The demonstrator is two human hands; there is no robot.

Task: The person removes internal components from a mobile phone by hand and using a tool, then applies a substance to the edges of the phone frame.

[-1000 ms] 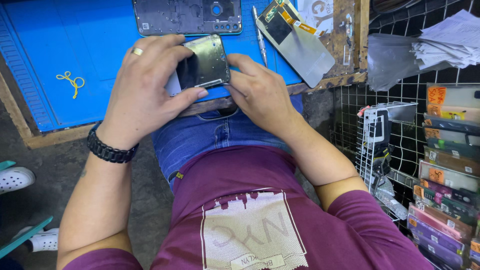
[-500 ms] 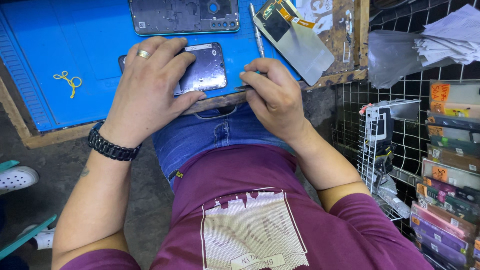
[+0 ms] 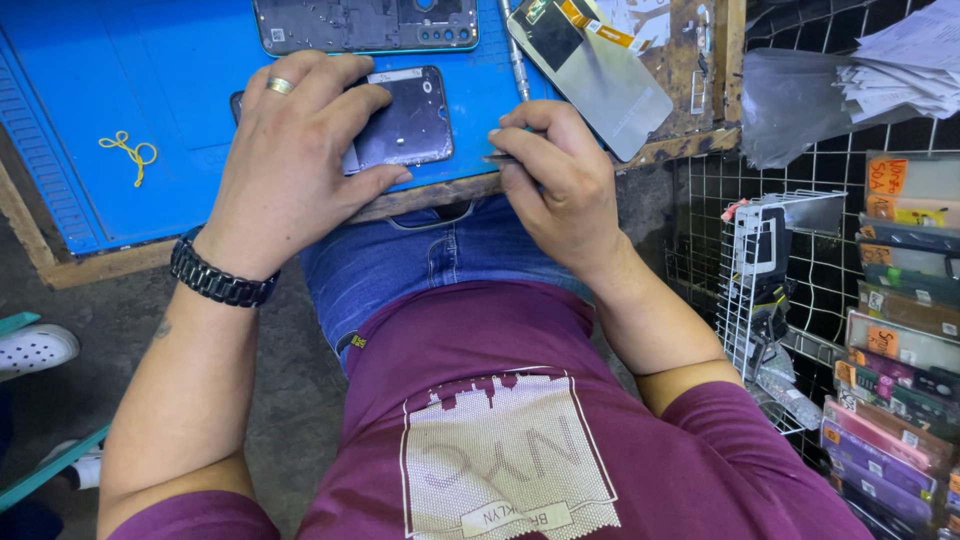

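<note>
A dark phone panel (image 3: pixel 410 120) lies flat on the blue work mat (image 3: pixel 90 90) near the table's front edge. My left hand (image 3: pixel 290 160), with a ring and a black wristband, rests on top of the panel and covers its left half, fingers spread over it. My right hand (image 3: pixel 555 180) is just to the right of the panel, over the table edge. Its fingers are closed around a thin metal tool (image 3: pixel 496 157) whose tip points left toward the panel without touching it.
An opened phone body (image 3: pixel 365 22) lies at the mat's far edge, with a screen panel carrying an orange flex strip (image 3: pixel 590 75) and a slim screwdriver (image 3: pixel 516 60) to its right. A yellow loop (image 3: pixel 128 152) lies at the left. A wire rack (image 3: pixel 770 270) and packaged goods (image 3: pixel 900 350) stand at the right.
The panel, earlier held tilted up in both hands, now lies flat on the mat under my left hand. My right hand let go of it and drew back to the right.
</note>
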